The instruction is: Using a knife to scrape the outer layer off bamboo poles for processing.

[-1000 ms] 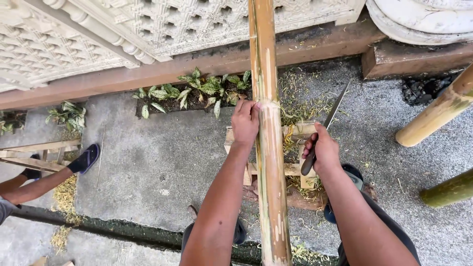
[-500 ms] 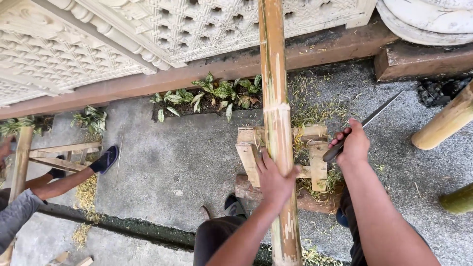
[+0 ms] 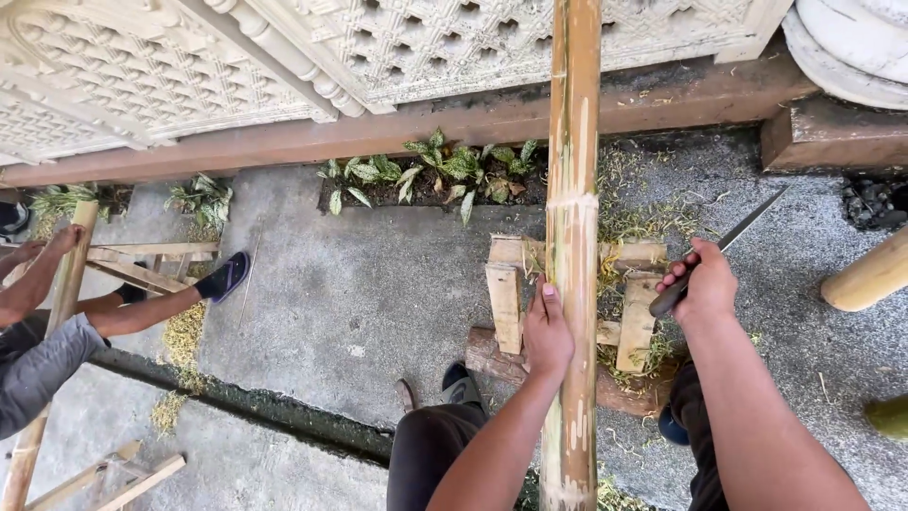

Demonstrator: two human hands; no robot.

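Left hand [image 3: 547, 333] is wrapped around the bamboo pole [image 3: 573, 227], fingers closed on its left side just below a node. The pole runs straight up the middle of the view, greenish-yellow with pale scraped streaks, its near end low between the person's legs. It lies across a small wooden stand [image 3: 506, 298] made of short slats, which sits on the concrete floor [image 3: 359, 284].

Right hand [image 3: 702, 284] is clenched on the dark handle of a long knife [image 3: 733, 248]. The blade points up and right, clear of the pole. Hands are apart, the pole between them.

Shavings [image 3: 643, 222] are scattered around the stand and right of the pole. Behind it, a strip of leafy plants [image 3: 445, 170] grows along a brown wooden beam [image 3: 397, 128], with a white carved lattice panel [image 3: 284, 43] above.

At far left another person sits on the floor, one hand [image 3: 59, 241] on a second bamboo pole [image 3: 52, 331], a foot in a dark sandal [image 3: 225, 276] stretched out beside another wooden frame [image 3: 142, 260]. A third pole end [image 3: 870, 274] shows at the right edge.
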